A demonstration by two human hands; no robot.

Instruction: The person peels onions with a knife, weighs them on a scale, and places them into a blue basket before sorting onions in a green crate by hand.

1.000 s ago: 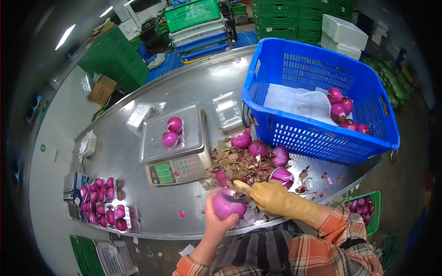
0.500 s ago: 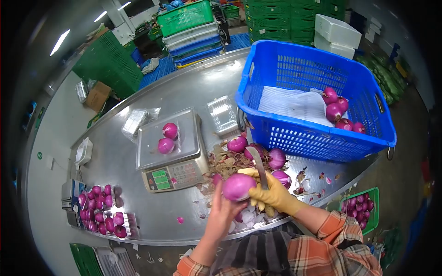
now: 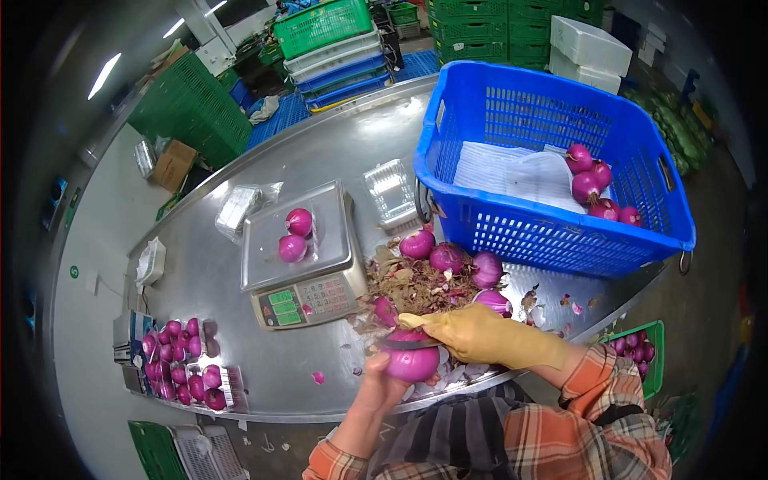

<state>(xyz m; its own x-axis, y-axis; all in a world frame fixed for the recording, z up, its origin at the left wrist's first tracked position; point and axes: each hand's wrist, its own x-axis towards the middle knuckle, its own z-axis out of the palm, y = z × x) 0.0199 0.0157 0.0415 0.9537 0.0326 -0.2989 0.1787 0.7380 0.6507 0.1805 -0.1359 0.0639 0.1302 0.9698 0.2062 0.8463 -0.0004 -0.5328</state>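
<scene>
While fingers of left hand (image 3: 382,390) cup purple onion (image 3: 413,366), fingers of gloved right hand (image 3: 472,333) clasp knife (image 3: 410,345) at onion's top.

Ceiling tubes (image 3: 105,76) blaze, far left! Glare streaks the steel table (image 3: 384,120). Black corners, lines bending fisheye-style!

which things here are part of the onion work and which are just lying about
Likely in the work:
purple onion, held in the left hand
knife, in the gloved right hand, against that onion
brown scraps beyond the hands

Seemingly just lying about:
white foam boxes
cardboard box
green crates stacked at the back
</scene>
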